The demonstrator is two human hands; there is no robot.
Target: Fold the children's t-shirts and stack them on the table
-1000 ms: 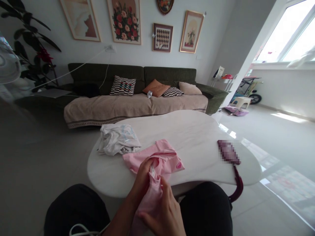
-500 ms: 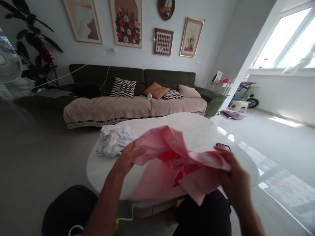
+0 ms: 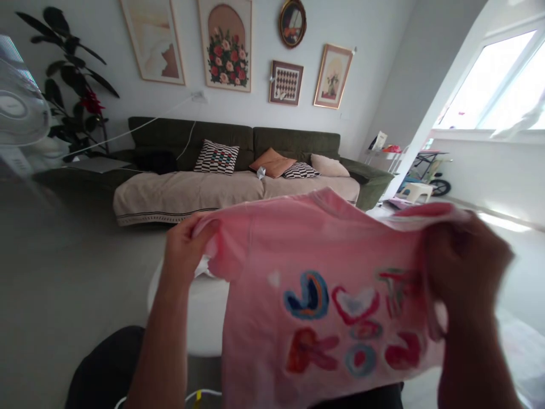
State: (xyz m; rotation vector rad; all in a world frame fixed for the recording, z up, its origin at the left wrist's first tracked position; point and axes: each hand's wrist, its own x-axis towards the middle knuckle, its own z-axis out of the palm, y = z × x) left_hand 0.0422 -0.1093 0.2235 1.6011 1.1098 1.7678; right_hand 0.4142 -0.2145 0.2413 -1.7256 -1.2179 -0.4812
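A pink T-shirt [image 3: 264,250] with colourful printed letters hangs stretched out in front of me, its printed side facing me. My left hand [image 3: 187,241] pinches the shirt at the end of a short sleeve. On the other side my right hand [image 3: 466,264] grips the cloth near the shoulder, slightly blurred. The neckline shows at the top between the two hands. Behind the shirt, most of the white round table [image 3: 198,321] is hidden. Only a sliver of a white bundle of cloth [image 3: 204,267] peeks out beside the sleeve.
A dark green sofa [image 3: 293,142] with a beige cover and several cushions stands against the far wall. A fan [image 3: 19,108] is at the left, near a leafy plant. To the right, a white stool [image 3: 415,191] stands near the window.
The pink shirt was crumpled and low over the table. Both hands have risen and moved apart, spreading it open so the printed letters show. The shirt now covers most of the table.
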